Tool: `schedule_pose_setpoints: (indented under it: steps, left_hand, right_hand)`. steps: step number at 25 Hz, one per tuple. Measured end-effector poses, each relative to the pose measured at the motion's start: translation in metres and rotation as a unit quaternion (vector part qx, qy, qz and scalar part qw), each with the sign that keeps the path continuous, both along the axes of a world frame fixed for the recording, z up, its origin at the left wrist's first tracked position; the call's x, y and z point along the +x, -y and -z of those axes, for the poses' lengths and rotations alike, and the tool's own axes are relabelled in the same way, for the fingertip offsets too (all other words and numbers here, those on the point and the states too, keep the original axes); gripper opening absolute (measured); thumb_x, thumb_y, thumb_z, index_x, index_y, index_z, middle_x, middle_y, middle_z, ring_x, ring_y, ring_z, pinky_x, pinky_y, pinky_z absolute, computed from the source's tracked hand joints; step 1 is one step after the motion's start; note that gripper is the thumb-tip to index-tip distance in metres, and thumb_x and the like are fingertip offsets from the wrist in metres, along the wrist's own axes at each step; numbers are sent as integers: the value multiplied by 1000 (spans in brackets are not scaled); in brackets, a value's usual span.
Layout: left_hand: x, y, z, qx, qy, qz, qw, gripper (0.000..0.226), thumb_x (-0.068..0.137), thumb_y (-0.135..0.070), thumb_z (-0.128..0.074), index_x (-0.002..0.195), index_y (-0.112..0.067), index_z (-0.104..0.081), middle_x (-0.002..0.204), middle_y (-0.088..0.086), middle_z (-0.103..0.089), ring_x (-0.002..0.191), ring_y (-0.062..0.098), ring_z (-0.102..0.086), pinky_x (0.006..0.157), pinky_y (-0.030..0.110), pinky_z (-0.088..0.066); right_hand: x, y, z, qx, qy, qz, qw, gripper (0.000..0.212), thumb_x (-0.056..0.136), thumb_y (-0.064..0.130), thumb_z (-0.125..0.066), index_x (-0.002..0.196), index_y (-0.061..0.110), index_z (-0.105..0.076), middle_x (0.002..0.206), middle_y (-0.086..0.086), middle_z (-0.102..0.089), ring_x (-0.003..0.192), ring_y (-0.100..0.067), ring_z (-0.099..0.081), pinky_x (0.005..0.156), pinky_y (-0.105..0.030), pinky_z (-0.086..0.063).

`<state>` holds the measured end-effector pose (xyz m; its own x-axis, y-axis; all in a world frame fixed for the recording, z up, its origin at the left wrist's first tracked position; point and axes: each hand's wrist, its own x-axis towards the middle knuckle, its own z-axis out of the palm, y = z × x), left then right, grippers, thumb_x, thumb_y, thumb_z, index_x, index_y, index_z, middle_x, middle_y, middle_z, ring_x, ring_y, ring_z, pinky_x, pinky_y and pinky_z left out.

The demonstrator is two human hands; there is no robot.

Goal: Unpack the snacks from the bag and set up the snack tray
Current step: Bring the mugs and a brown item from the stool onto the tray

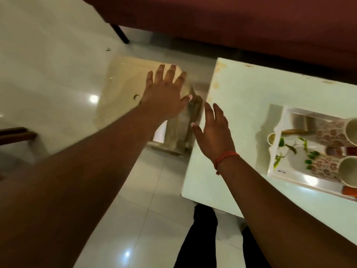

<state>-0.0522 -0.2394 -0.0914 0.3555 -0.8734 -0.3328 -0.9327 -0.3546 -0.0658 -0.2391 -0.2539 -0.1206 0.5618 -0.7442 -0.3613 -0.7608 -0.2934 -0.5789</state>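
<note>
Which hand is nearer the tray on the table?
Right. The right hand hovers at the table's near-left edge, beside the tray; the left hand is out over the bag on the floor.

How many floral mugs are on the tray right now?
2. One floral mug lies at the tray's far end, another at its near end; the frame edge may hide more.

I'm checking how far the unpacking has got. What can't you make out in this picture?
- Bag, head view: blurred by motion, partly behind the left hand; its contents cannot be seen.
- Tray: cut by the right edge; its two floral cups only partly show.
- Small items between the cups: too blurred to name.
</note>
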Motion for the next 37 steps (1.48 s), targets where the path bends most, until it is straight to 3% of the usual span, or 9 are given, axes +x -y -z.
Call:
schedule_pose_setpoints:
  steps: [4,9,13,17,21,27,30,34,37]
  left_hand:
    - [50,-56,-6,-99,-130,-244,956,59,99,-53,-34,146,-19,-41,152,11,-41,141,31,-36,116,45,-28]
    - [55,-116,3,-129,-448,-406,786,43,106,-40,-31,129,-20,-60,123,3,-65,111,18,-62,103,41,-48]
    - [43,-124,0,-192,-464,-452,737,37,105,-38,-32,127,-26,-61,112,-11,-67,105,7,-63,83,21,-53]
    - [7,-122,-16,-255,-476,-455,708,30,105,-37,-36,121,-36,-61,113,-16,-68,108,2,-63,84,22,-53]
    - [-77,-109,-14,-219,-528,-433,697,35,103,-39,-41,136,-33,-53,135,-8,-58,119,7,-57,101,36,-50]
    - [-214,-56,8,-124,-625,-369,677,39,101,-42,-43,140,-44,-41,124,-30,-46,112,-9,-52,101,26,-46]
    - [-273,-20,15,-90,-644,-349,675,42,101,-41,-47,142,-42,-42,129,-19,-47,118,1,-53,99,28,-48]
    - [-322,30,23,-87,-656,-323,676,38,99,-37,-49,136,-46,-48,133,-12,-52,119,1,-55,104,33,-47]
    - [-343,62,30,-86,-637,-332,690,39,102,-32,-46,141,-32,-49,113,-24,-64,98,-16,-59,96,26,-48]
  right_hand:
    - [73,-33,-3,62,68,17,996,61,96,37,-57,149,18,-35,151,-10,-37,134,-32,-43,108,-40,-41]
    - [124,-65,2,272,118,108,949,59,92,13,-60,146,20,-41,138,-6,-51,124,-26,-54,95,-32,-49]
    - [131,-80,-5,293,150,104,939,61,87,7,-67,143,21,-45,133,-2,-58,122,-23,-57,98,-33,-51]
    - [101,-79,-20,282,228,108,926,52,94,15,-65,140,30,-46,121,9,-59,115,-17,-62,98,-35,-55]
    - [16,-63,-29,212,234,155,936,44,96,20,-63,129,45,-49,107,31,-57,104,11,-56,90,-10,-51]
    - [-127,-35,-19,175,150,257,939,50,94,11,-57,137,35,-48,123,2,-57,113,-15,-58,95,-38,-55]
    - [-186,-1,-10,161,158,290,930,43,92,9,-55,130,28,-53,115,-6,-61,107,-23,-62,86,-45,-57]
    - [-235,39,4,156,189,330,911,42,93,12,-59,133,23,-52,119,-3,-63,111,-18,-62,89,-36,-57]
    - [-250,61,12,174,209,339,900,48,91,9,-61,137,20,-49,120,1,-64,112,-13,-63,87,-22,-56]
